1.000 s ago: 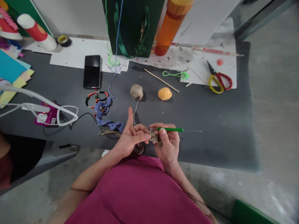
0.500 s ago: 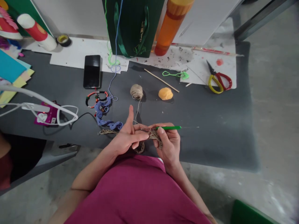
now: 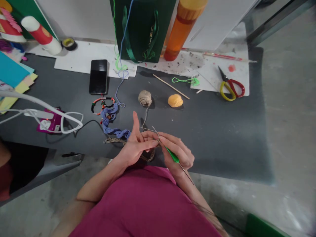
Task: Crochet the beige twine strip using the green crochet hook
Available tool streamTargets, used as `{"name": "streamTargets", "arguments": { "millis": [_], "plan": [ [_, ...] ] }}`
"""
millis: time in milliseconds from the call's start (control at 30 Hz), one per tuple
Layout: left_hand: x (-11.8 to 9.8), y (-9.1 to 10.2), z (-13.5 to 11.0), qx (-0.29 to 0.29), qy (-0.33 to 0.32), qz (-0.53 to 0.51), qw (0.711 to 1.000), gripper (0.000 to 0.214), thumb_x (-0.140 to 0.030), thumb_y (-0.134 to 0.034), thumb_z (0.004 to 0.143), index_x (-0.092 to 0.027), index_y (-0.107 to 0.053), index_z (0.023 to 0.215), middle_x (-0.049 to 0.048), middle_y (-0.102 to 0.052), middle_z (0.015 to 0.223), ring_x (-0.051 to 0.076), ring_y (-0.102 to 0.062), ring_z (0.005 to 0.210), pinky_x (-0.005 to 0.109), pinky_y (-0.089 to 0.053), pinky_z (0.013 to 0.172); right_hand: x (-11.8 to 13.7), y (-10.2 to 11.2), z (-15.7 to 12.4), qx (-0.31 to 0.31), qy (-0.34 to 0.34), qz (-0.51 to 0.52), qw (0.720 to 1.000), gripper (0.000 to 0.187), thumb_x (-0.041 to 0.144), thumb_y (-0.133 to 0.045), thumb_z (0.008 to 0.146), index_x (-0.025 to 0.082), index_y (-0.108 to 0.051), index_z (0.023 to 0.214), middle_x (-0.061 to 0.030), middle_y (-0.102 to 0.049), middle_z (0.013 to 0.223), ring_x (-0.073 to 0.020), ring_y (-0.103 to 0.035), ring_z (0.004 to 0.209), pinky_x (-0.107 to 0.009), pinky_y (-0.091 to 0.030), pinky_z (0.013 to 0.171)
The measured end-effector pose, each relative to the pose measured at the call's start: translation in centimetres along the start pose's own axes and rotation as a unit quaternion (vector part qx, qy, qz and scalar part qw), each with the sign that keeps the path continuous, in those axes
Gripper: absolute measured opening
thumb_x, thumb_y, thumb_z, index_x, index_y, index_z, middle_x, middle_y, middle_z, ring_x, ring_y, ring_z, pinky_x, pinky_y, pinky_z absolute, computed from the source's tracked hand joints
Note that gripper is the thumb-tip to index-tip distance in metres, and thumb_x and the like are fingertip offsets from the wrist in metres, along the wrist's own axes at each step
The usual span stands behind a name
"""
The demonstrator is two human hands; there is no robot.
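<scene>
My right hand (image 3: 178,152) is closed on a crochet hook (image 3: 172,154) with a green grip, its tip pointing up and left above the fingers. My left hand (image 3: 138,143) pinches beige crochet work near the hook, thumb and fingertips together, one finger raised. Most of the piece is hidden by the hands; a loop of the beige crochet strip (image 3: 148,157) hangs below, and another beige end (image 3: 114,140) shows left of the left hand. Beige yarn runs from a small ball (image 3: 144,98) on the table to the left fingers.
A purple crocheted strip (image 3: 105,121), beaded bracelets (image 3: 96,107) and a phone (image 3: 98,76) lie left. Yellow yarn (image 3: 175,100), a wooden stick (image 3: 170,86) and scissors (image 3: 232,86) lie beyond the hands. A green bag (image 3: 143,33) and orange bottle (image 3: 182,31) stand behind.
The hook has swung from lying level, pointing right, to a slant with its tip up and left. My right hand has turned over around it; my left hand has barely moved.
</scene>
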State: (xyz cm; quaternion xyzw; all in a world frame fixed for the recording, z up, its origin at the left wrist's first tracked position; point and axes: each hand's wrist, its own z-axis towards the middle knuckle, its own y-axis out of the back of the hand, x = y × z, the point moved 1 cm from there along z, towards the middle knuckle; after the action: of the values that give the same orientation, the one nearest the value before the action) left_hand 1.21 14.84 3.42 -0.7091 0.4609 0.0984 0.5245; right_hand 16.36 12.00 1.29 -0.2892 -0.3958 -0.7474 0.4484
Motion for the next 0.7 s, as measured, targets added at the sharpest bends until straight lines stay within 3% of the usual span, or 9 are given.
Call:
{"name": "streamTargets", "arguments": {
  "millis": [100, 233, 333, 433, 700],
  "plan": [
    [0.4, 0.3, 0.1, 0.001, 0.001, -0.006, 1.0, 0.145, -0.015, -0.088, 0.071, -0.043, 0.027, 0.155, -0.0061, -0.074, 0.084, 0.006, -0.054, 0.057, 0.016, -0.039, 0.053, -0.1, -0.8, -0.4, -0.056, -0.082, 0.081, 0.992, 0.029, 0.012, -0.076, 0.085, 0.035, -0.08, 0.102, 0.0007, -0.084, 0.102, -0.0168, -0.076, 0.062, -0.028, -0.061, 0.049],
    [0.6, 0.5, 0.3, 0.02, 0.023, -0.016, 0.999, 0.144, -0.016, -0.088, 0.071, -0.04, 0.024, 0.158, -0.007, -0.072, 0.077, 0.006, -0.052, 0.055, 0.016, -0.038, 0.051, -0.3, -1.7, -0.2, -0.07, -0.264, 0.269, 0.924, 0.002, 0.029, -0.079, 0.086, 0.027, -0.077, 0.087, 0.0, -0.084, 0.087, -0.0066, -0.055, 0.035, -0.018, -0.038, 0.027],
    [0.5, 0.6, 0.5, 0.014, 0.028, -0.019, 0.999, 0.139, -0.015, -0.087, 0.072, -0.04, 0.019, 0.16, -0.0081, -0.07, 0.074, 0.006, -0.05, 0.055, 0.016, -0.037, 0.051, -0.3, -1.9, 0.4, -0.053, -0.344, 0.329, 0.878, 0.017, 0.039, -0.08, 0.083, 0.024, -0.073, 0.083, 0.0002, -0.081, 0.077, -0.0043, -0.048, 0.034, -0.015, -0.033, 0.027],
    [0.3, 0.6, 0.5, 0.015, 0.025, -0.022, 0.999, 0.138, -0.015, -0.086, 0.072, -0.039, 0.017, 0.16, -0.0071, -0.07, 0.077, 0.006, -0.051, 0.057, 0.017, -0.035, 0.051, -0.3, -1.8, 0.8, -0.049, -0.36, 0.349, 0.864, 0.02, 0.043, -0.075, 0.086, 0.024, -0.069, 0.086, 0.0019, -0.079, 0.072, -0.0031, -0.043, 0.032, -0.014, -0.03, 0.026],
    [-0.1, 0.7, 0.2, 0.014, 0.032, -0.018, 0.999, 0.13, -0.014, -0.082, 0.076, -0.038, 0.011, 0.162, -0.0063, -0.069, 0.077, 0.007, -0.051, 0.059, 0.017, -0.035, 0.053, -0.4, -1.2, 1.4, 0.007, -0.331, 0.343, 0.879, 0.024, 0.047, -0.067, 0.093, 0.025, -0.059, 0.088, 0.0037, -0.077, 0.072, -0.0041, -0.044, 0.028, -0.017, -0.028, 0.026]
  ]
}}
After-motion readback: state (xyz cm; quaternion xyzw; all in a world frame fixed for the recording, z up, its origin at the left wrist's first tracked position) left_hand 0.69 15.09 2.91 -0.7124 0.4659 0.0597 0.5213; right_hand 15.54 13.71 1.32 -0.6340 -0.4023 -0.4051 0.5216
